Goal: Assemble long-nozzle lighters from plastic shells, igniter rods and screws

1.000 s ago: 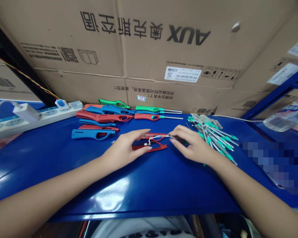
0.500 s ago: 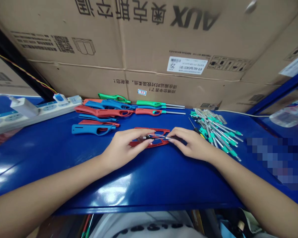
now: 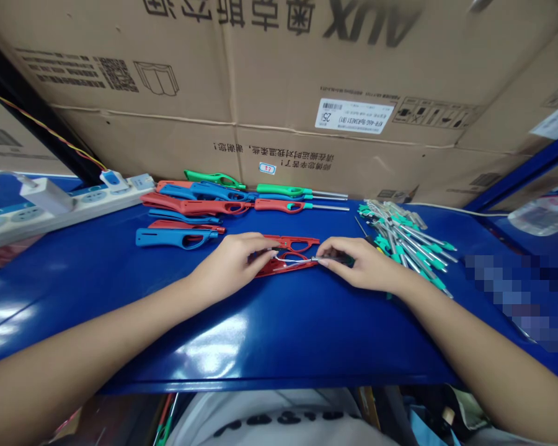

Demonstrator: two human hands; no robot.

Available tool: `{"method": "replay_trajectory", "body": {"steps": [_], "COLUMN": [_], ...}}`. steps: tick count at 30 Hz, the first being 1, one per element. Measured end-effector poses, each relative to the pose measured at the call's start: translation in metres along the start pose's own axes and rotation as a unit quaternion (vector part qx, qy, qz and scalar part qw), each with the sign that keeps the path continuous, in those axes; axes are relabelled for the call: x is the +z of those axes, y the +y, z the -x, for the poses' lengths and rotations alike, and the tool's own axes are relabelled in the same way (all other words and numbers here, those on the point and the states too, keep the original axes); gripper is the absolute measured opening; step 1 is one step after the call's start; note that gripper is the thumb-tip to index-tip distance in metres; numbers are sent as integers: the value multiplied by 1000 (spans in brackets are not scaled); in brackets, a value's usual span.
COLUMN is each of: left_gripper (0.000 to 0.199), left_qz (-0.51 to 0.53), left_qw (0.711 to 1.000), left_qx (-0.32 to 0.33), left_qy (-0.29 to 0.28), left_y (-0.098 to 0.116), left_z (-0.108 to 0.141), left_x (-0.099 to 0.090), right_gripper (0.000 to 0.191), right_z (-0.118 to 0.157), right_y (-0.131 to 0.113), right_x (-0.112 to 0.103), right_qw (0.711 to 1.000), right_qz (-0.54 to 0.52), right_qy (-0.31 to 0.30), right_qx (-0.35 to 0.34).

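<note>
Two red lighter shell halves [image 3: 302,240] lie on the blue table between my hands. My left hand [image 3: 232,257] is closed over their left end, its thumb and fingers pinching a small dark lighter part that the fingers mostly cover. From it, thin pale wires [image 3: 286,259] run right across the nearer red half toward a metal tube [image 3: 314,259]. My right hand [image 3: 360,263] is closed on this tube, with its tip showing at the fingertips and the rest hidden under the hand.
Red, blue and green lighter shells [image 3: 177,238] lie at the back left. Two lighters with metal tubes [image 3: 330,208] lie behind my hands. Metal tubes with green ends [image 3: 411,241] are heaped at right, beside a screwdriver [image 3: 361,227]. A power strip [image 3: 90,201] and cardboard box [image 3: 270,93] border the table.
The dark part and wires have come down closer to the nearer red half. My left hand covers more of the dark part, and the wires now bend downward.
</note>
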State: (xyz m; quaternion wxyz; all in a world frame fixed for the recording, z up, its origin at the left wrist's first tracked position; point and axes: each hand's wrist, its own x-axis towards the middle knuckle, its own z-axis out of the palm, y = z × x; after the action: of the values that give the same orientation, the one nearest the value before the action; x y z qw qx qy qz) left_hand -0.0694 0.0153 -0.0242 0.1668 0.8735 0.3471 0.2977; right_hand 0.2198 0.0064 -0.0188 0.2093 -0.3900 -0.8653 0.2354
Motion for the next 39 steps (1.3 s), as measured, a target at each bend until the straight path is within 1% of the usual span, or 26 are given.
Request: {"method": "replay_trajectory", "body": {"steps": [5,9,17,23,33,39], "left_gripper": [26,27,26,23,27,26], "left_qz": [-26,-44,-43,-50,-46,-53], "left_qw": [999,997,996,996,996,995], "left_qx": [16,19,32,25,40,30], "left_qy": [-39,-61,-70,-73,-68,-79], "left_y": [-2,-3,-10,-10,-13,-10], "left_z": [3,6,7,6,4,4], "left_x": [3,8,14,14,16,14], "right_gripper": [17,20,22,19,12,11], "right_z": [-2,-2,0,0,-4,-1], "right_y": [9,11,9,11,7,-1], "right_x": [2,1,-2,0,0,-3], "right_qw": [999,997,990,988,985,976], "right_qz": [24,78,135,147,152,206], "right_qy": [-3,-6,-10,-7,-30,-48], "right_qx": [-21,-18,-26,-45,-71,-51]}}
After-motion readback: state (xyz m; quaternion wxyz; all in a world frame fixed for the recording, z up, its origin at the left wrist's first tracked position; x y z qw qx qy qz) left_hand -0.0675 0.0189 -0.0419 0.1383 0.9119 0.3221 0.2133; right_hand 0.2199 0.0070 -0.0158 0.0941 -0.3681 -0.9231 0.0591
